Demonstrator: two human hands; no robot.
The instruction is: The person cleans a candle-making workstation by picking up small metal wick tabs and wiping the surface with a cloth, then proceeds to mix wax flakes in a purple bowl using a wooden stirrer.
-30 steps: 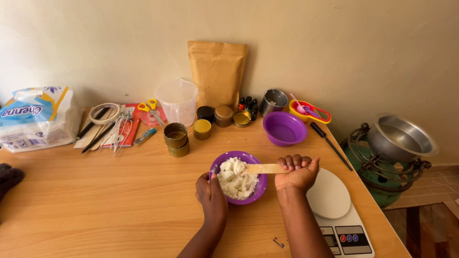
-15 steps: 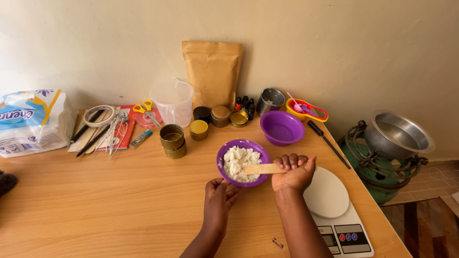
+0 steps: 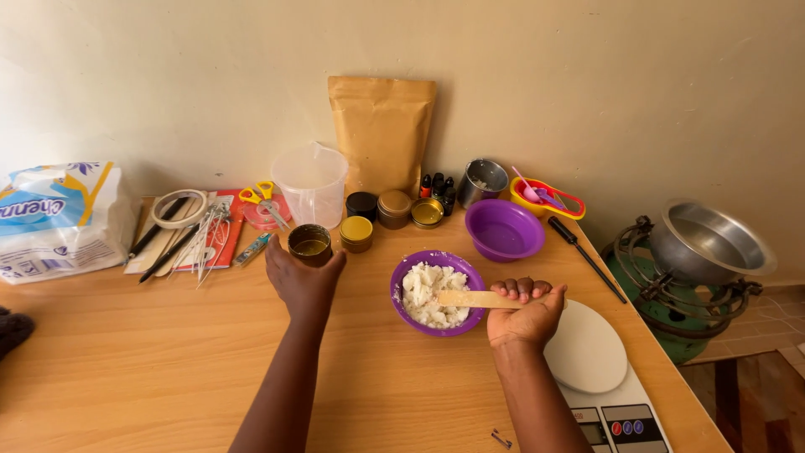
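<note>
- One small round tin (image 3: 309, 244) is standing on the tabletop (image 3: 126, 352) just in front of the clear jug, and the left hand (image 3: 302, 281) is curling around its near side, fingers touching it.
- One flat wooden stick (image 3: 470, 299) is lying over the rim of a purple bowl (image 3: 401, 285) filled with white lumpy flakes; the right hand (image 3: 527, 312) is pinching the stick's near end, fingers folded over it.
- Two purple bowls in all: the second purple bowl (image 3: 503, 228) is sitting behind the first, nearer the wall.
- Roughly four more small tins are grouping behind: a gold-lidded tin (image 3: 356, 232), a black tin (image 3: 361, 204), a bronze tin (image 3: 394, 208) and an open tin (image 3: 427, 213).
- One clear plastic jug (image 3: 311, 182), one brown paper pouch (image 3: 381, 134), one metal cup (image 3: 485, 180) and a cluster of small dark dropper bottles (image 3: 438, 190), too tight to count, are lining the wall.
- One pair of yellow-handled scissors (image 3: 257, 198), one tape roll (image 3: 179, 208) and a bundle of wicks (image 3: 207, 239) are lying at the left, beside one white plastic pack (image 3: 54, 222).
- One white kitchen scale (image 3: 591, 356) is sitting just right of the right hand.
- The tabletop is pale wood grain; the wall (image 3: 587, 84) behind is plain cream.
- One green burner (image 3: 671, 289) is carrying one metal pot (image 3: 708, 243) beyond the tabletop's right edge.
</note>
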